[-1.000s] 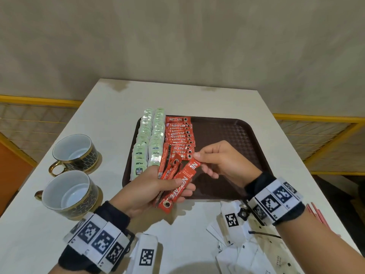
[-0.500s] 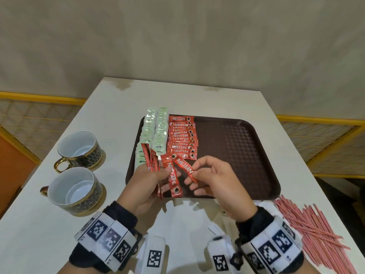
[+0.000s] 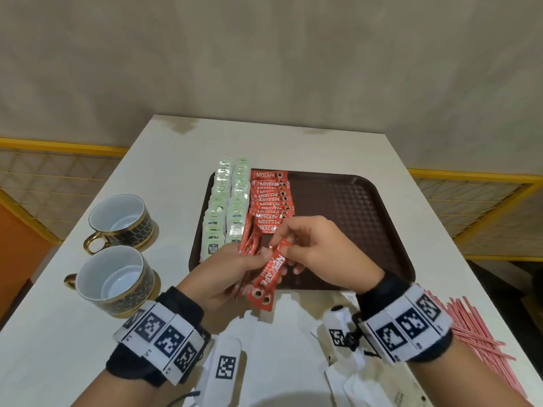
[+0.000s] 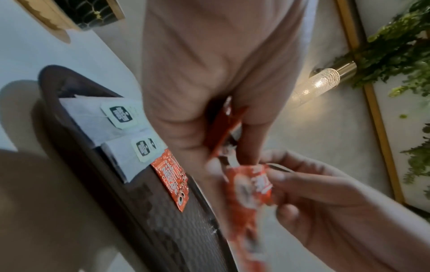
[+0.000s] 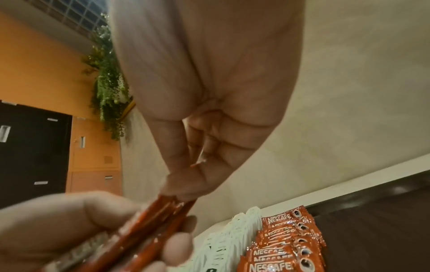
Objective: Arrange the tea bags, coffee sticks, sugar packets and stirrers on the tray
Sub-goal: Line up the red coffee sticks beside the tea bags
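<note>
Head view: right hand (image 3: 316, 248) now pinches one Nescafe coffee stick (image 3: 269, 276) from the bunch (image 3: 249, 240) the left hand (image 3: 229, 271) holds, ready for the tray (image 3: 367, 207).

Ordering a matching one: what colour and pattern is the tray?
Dark brown tray with a woven checker texture; clearest in the head view.

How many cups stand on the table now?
2. One cup stands left of the tray, farther from the person; the other cup stands nearer, beside the left hand. None seems hidden.
</note>
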A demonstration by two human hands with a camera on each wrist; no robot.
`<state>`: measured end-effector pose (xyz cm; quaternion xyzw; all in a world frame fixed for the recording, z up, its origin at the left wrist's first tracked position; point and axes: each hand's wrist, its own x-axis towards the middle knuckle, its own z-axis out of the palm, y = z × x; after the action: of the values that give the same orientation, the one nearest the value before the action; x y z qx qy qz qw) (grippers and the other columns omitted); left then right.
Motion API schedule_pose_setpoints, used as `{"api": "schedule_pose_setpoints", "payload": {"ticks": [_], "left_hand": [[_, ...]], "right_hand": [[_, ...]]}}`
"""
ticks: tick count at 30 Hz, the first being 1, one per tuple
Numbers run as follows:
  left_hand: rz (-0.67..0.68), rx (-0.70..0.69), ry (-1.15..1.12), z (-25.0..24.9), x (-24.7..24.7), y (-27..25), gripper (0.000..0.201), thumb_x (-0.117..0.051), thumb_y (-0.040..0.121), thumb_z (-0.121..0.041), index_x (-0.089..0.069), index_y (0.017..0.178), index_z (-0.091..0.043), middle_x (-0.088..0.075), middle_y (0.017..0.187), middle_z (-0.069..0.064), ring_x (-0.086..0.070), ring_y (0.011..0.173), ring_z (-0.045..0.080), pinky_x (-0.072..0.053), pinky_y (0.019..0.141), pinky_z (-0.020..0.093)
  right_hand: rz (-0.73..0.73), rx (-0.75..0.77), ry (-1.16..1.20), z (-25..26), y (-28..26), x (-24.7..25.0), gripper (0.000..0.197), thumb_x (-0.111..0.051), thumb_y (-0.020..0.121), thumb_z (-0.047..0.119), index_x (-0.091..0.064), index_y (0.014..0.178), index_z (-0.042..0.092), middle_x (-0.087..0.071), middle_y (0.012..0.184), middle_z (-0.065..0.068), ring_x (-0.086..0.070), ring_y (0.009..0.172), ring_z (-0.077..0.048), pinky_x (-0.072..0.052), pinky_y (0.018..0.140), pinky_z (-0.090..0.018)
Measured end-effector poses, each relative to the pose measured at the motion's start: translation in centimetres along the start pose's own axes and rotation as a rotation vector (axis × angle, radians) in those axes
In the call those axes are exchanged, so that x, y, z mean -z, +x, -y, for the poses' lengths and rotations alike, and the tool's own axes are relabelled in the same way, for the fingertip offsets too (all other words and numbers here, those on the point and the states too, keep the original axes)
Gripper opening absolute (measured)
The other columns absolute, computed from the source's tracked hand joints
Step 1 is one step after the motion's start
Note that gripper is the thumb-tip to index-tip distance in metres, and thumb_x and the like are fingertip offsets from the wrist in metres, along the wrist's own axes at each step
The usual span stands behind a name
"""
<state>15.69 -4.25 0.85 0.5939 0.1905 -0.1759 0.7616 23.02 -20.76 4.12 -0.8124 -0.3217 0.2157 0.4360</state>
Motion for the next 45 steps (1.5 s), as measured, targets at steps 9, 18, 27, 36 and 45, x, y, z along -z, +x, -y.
{"api": "schedule_pose_setpoints", "payload": {"ticks": [9, 18, 27, 36, 45], "left_hand": [[0.055, -0.046, 0.004, 0.7, 0.0, -0.4, 0.033, -0.060, 0.090, -0.012, -0.058, 0.123, -0.007, -0.073, 0.107, 0.014, -0.070, 0.101, 0.026, -0.054, 0.092, 0.040], [-0.184, -0.186, -0.290, 1.4, -0.6, 0.6, 0.030, -0.058, 0.093, -0.013, -0.062, 0.123, -0.009, -0.073, 0.110, 0.008, -0.069, 0.103, 0.023, -0.053, 0.093, 0.043], [-0.185, -0.225, -0.480, 1.7, -1.8, 1.0, 0.026, -0.052, 0.095, -0.009, -0.061, 0.120, -0.009, -0.071, 0.114, 0.008, -0.069, 0.103, 0.019, -0.059, 0.069, 0.032], [-0.264, -0.310, -0.407, 1.4, -0.7, 0.9, 0.027, -0.053, 0.095, -0.006, -0.059, 0.117, -0.020, -0.073, 0.109, 0.009, -0.070, 0.102, 0.023, -0.055, 0.089, 0.039], [-0.354, -0.324, -0.545, 2.1, 1.0, 1.4, 0.025, -0.052, 0.094, -0.003, -0.062, 0.117, -0.005, -0.072, 0.110, 0.011, -0.068, 0.105, 0.022, -0.054, 0.088, 0.029]], "right_hand": [[-0.147, -0.018, 0.020, -0.9, 1.5, -1.1, 0.012, -0.075, 0.079, 0.002, -0.066, 0.086, 0.005, -0.066, 0.077, -0.013, -0.063, 0.062, -0.020, -0.061, 0.064, -0.036], [-0.143, -0.240, 0.182, -2.2, -1.1, -3.4, 0.022, -0.074, 0.084, 0.030, -0.069, 0.079, 0.010, -0.072, 0.077, -0.011, -0.069, 0.070, -0.019, -0.056, 0.066, -0.032], [-0.149, -0.280, 0.384, -2.6, -0.6, -4.8, 0.011, -0.070, 0.087, 0.007, -0.070, 0.076, 0.010, -0.067, 0.066, -0.012, -0.060, 0.056, -0.010, -0.048, 0.055, -0.020], [-0.073, -0.209, 0.155, -2.4, -0.1, -2.8, 0.012, -0.069, 0.088, 0.013, -0.074, 0.088, 0.002, -0.073, 0.080, -0.017, -0.067, 0.068, -0.024, -0.058, 0.072, -0.034], [-0.058, -0.228, -0.194, -3.8, 4.1, 1.6, 0.006, -0.073, 0.084, 0.012, -0.072, 0.085, 0.005, -0.073, 0.075, -0.008, -0.062, 0.060, -0.007, -0.050, 0.059, -0.019]]}}
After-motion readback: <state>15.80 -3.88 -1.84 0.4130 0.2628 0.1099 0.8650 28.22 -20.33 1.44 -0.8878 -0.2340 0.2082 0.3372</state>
